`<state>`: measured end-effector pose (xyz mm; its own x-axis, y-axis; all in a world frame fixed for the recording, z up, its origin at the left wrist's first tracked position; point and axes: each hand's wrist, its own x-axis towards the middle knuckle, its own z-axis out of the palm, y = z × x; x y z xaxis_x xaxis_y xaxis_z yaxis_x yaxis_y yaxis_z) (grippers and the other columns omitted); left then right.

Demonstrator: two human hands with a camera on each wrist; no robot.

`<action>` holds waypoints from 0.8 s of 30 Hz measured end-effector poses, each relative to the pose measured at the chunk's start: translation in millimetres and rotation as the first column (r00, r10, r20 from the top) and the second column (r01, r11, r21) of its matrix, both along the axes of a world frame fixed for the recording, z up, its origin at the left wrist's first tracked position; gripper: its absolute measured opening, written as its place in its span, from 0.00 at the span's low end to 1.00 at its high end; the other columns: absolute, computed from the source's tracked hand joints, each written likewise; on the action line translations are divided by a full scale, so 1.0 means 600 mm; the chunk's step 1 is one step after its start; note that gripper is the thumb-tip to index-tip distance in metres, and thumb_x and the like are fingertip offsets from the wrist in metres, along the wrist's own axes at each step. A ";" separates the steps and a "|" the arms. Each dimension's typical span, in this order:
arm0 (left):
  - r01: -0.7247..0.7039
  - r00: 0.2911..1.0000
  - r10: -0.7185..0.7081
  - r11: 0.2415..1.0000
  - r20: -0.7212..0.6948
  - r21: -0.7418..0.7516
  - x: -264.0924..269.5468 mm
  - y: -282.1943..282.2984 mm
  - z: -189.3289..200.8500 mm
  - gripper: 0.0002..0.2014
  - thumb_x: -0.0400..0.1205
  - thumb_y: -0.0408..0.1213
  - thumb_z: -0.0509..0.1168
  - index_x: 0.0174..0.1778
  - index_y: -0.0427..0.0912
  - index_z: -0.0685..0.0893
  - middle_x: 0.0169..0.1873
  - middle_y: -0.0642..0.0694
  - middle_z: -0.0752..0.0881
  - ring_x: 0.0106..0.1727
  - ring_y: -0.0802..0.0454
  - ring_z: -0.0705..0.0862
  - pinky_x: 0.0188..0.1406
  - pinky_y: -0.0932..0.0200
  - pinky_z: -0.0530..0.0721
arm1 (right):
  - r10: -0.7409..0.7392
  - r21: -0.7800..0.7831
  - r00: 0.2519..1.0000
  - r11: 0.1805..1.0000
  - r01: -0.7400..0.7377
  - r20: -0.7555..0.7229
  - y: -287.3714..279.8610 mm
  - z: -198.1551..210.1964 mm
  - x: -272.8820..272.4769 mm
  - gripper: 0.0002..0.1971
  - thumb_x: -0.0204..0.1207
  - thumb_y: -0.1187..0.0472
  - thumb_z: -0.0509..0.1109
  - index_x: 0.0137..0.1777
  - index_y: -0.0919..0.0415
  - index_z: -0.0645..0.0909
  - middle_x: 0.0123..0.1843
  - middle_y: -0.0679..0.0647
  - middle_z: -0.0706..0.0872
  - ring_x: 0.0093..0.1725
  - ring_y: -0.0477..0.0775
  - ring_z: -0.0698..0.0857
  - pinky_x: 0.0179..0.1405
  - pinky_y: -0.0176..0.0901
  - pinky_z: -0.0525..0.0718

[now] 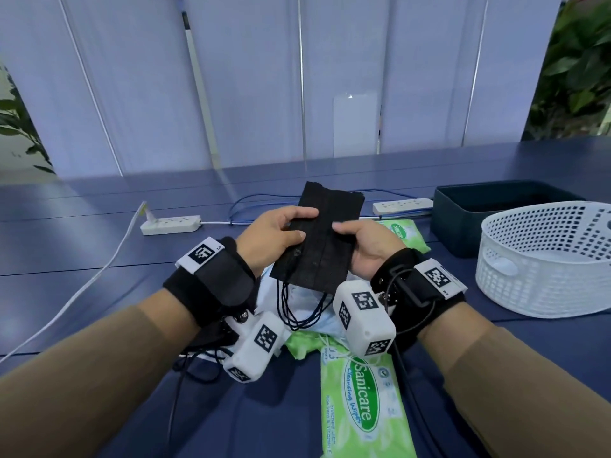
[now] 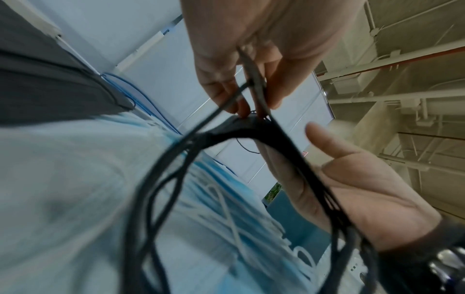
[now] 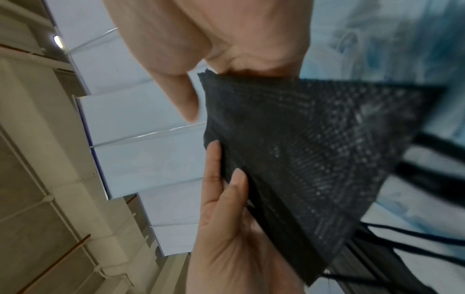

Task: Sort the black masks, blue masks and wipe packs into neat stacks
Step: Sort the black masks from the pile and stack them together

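Holding a small bundle of black masks [image 1: 320, 238] above the tabletop [image 1: 82, 256], the left hand [image 1: 276, 234] pinches one long edge and the right hand [image 1: 365, 247] the other, over the blue masks [image 1: 305, 300] and near a Sanicare wipe pack [image 1: 362, 408]. From the left wrist, black ear loops [image 2: 161, 191] dangle slack and could snag. From the right wrist, the fabric [image 3: 314, 151] looks thin, light and floppy, so gripping both edges flat seems best.
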<state>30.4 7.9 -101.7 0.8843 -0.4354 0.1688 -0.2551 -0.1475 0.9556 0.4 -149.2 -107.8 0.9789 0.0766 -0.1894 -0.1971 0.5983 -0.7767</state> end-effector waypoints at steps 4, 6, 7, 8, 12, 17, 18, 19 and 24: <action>-0.164 0.983 0.169 0.984 0.076 -0.066 0.009 0.010 0.009 0.10 0.82 0.24 0.61 0.47 0.46 0.78 0.48 0.48 0.82 0.44 0.55 0.80 0.39 0.65 0.78 | -0.003 -0.184 0.996 0.983 0.019 0.089 -0.006 -0.002 0.005 0.24 0.78 0.81 0.51 0.71 0.69 0.71 0.57 0.66 0.82 0.45 0.61 0.84 0.43 0.53 0.85; -0.219 0.975 0.221 0.970 0.007 -0.106 0.024 0.024 0.021 0.10 0.81 0.25 0.61 0.48 0.47 0.77 0.50 0.47 0.82 0.48 0.51 0.80 0.42 0.58 0.77 | 0.062 -0.256 0.987 0.966 -0.022 0.149 -0.010 -0.001 0.003 0.23 0.78 0.82 0.51 0.71 0.68 0.71 0.58 0.65 0.82 0.48 0.60 0.83 0.49 0.54 0.84; -0.184 0.982 0.180 0.979 -0.057 -0.089 0.029 0.031 0.027 0.10 0.81 0.26 0.60 0.51 0.46 0.77 0.50 0.46 0.82 0.47 0.49 0.80 0.42 0.56 0.77 | 0.092 -0.277 0.980 0.960 -0.041 0.175 -0.012 0.001 0.002 0.24 0.78 0.82 0.50 0.70 0.66 0.71 0.57 0.63 0.82 0.49 0.59 0.84 0.51 0.53 0.84; -0.111 0.987 0.104 0.992 -0.125 -0.056 0.031 0.037 0.033 0.10 0.82 0.26 0.60 0.54 0.45 0.77 0.47 0.45 0.82 0.44 0.49 0.80 0.42 0.55 0.78 | 0.116 -0.287 0.973 0.956 -0.056 0.198 -0.013 0.001 0.001 0.24 0.78 0.82 0.50 0.70 0.66 0.72 0.56 0.62 0.83 0.50 0.59 0.84 0.53 0.53 0.84; 0.079 0.980 -0.101 0.988 -0.172 -0.132 0.029 0.037 0.034 0.11 0.81 0.27 0.60 0.54 0.45 0.79 0.41 0.47 0.84 0.35 0.53 0.82 0.37 0.58 0.82 | 0.198 -0.303 0.952 0.945 -0.123 0.233 -0.015 -0.001 0.000 0.22 0.77 0.82 0.51 0.64 0.63 0.75 0.54 0.61 0.85 0.50 0.57 0.85 0.52 0.49 0.85; 0.049 0.996 -0.070 0.938 -0.049 -0.343 0.022 0.027 0.041 0.20 0.83 0.19 0.50 0.58 0.47 0.78 0.40 0.48 0.86 0.32 0.56 0.83 0.27 0.64 0.80 | 0.244 -0.315 0.944 0.934 -0.168 0.221 -0.017 -0.004 -0.001 0.22 0.77 0.83 0.50 0.58 0.61 0.77 0.51 0.60 0.85 0.45 0.54 0.87 0.43 0.41 0.89; 0.079 0.994 -0.100 0.931 -0.040 -0.356 0.021 0.028 0.042 0.23 0.82 0.17 0.49 0.60 0.47 0.78 0.42 0.47 0.86 0.33 0.56 0.83 0.28 0.63 0.81 | 0.245 -0.310 0.944 0.935 -0.170 0.221 -0.019 -0.005 -0.001 0.22 0.77 0.83 0.50 0.58 0.61 0.77 0.50 0.59 0.86 0.43 0.52 0.88 0.41 0.41 0.89; 0.115 0.991 -0.134 0.926 -0.028 -0.359 0.020 0.029 0.043 0.26 0.81 0.14 0.48 0.61 0.47 0.78 0.44 0.46 0.86 0.34 0.56 0.84 0.29 0.62 0.82 | 0.247 -0.308 0.943 0.936 -0.172 0.223 -0.021 -0.005 -0.002 0.22 0.77 0.83 0.50 0.59 0.62 0.77 0.50 0.59 0.86 0.41 0.51 0.88 0.40 0.40 0.89; 0.147 0.985 -0.167 0.934 -0.035 -0.326 0.015 0.033 0.049 0.18 0.73 0.26 0.59 0.57 0.46 0.79 0.46 0.47 0.84 0.37 0.55 0.83 0.28 0.62 0.82 | 0.259 -0.399 0.935 0.905 -0.148 0.241 -0.026 -0.003 -0.002 0.22 0.77 0.83 0.51 0.60 0.61 0.77 0.50 0.57 0.86 0.44 0.51 0.87 0.41 0.39 0.88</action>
